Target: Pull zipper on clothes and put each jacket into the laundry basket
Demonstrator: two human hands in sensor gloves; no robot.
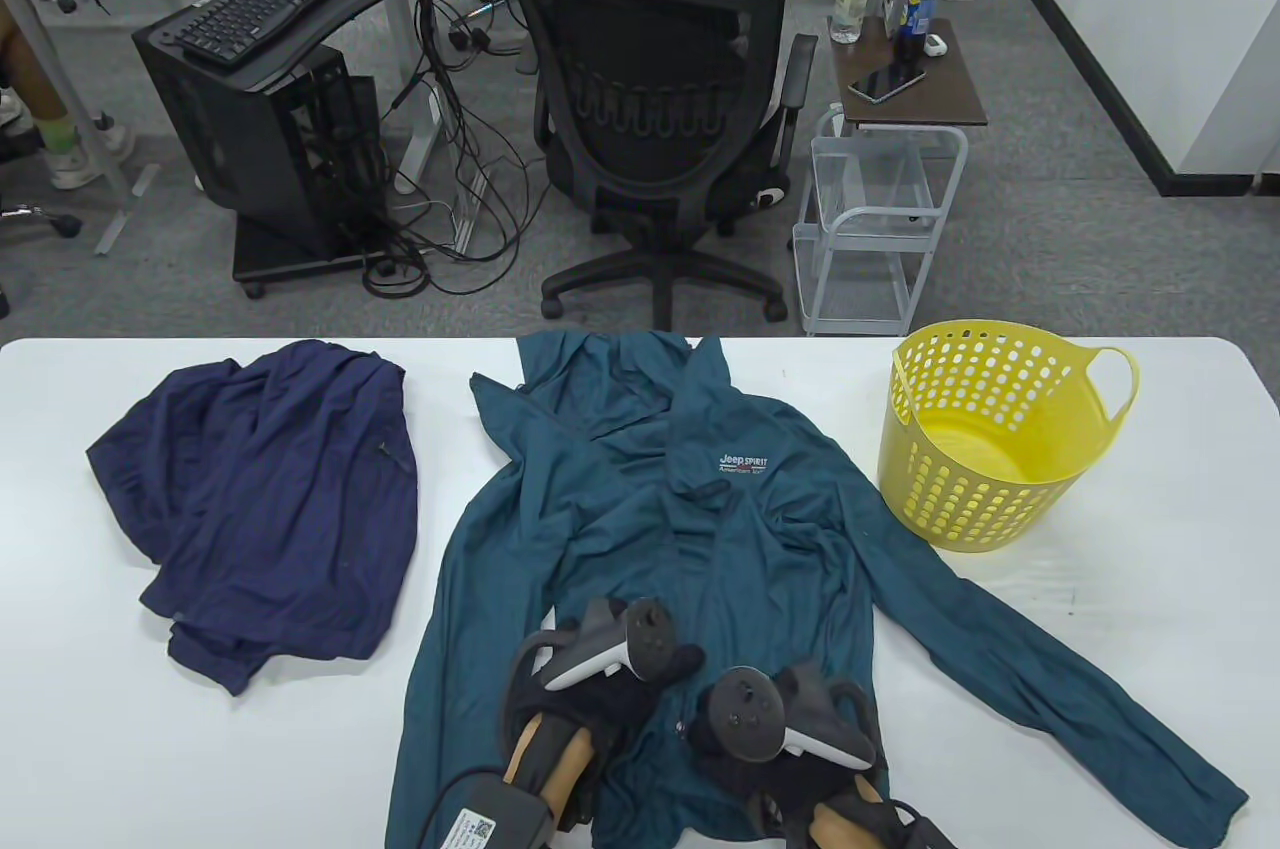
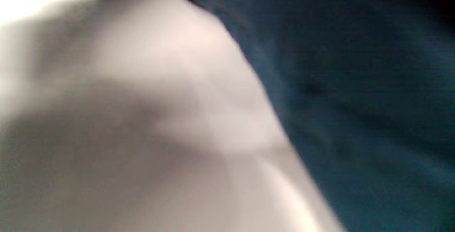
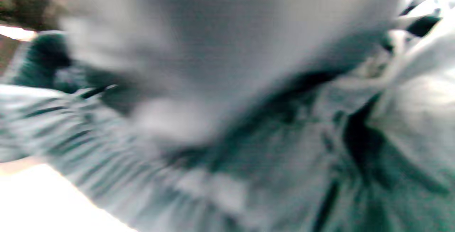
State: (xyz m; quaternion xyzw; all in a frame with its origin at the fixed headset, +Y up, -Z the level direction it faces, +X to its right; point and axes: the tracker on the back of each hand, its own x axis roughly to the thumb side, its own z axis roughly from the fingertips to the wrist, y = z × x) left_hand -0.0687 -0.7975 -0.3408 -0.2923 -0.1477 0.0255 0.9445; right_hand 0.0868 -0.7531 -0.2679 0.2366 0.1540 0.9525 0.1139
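— Nearest the lens: left hand [image 1: 610,689] and right hand [image 1: 770,729], both low on the teal jacket [image 1: 680,509], close together near its hem. Zipping step, by the look of it?

— Seems so. Just starting, judging from the hands down at the bottom of the front, either side of the centre line. Zipper itself too small to pick out.

— Grip of either hand?

— Cannot tell. Fingers hidden under the trackers from above; both wrist views smeared to blur, only teal cloth and white table [image 1: 1100,649] showing. Touching the fabric, at least.

— Where does the rest lie?

— Teal jacket spread flat mid-table, sleeves out, collar toward the far edge. Navy jacket [image 1: 270,499] crumpled well to the left, untouched. Yellow basket [image 1: 985,434] at the right, just beyond the teal shoulder, nothing visible inside.

— So, next?

— Probably: pin the hem with one hand, draw the slider up toward the collar with the other. Thin, limp cloth, likely to bunch unless kept taut. Then gather it up and drop it into the basket; same again for the navy one.
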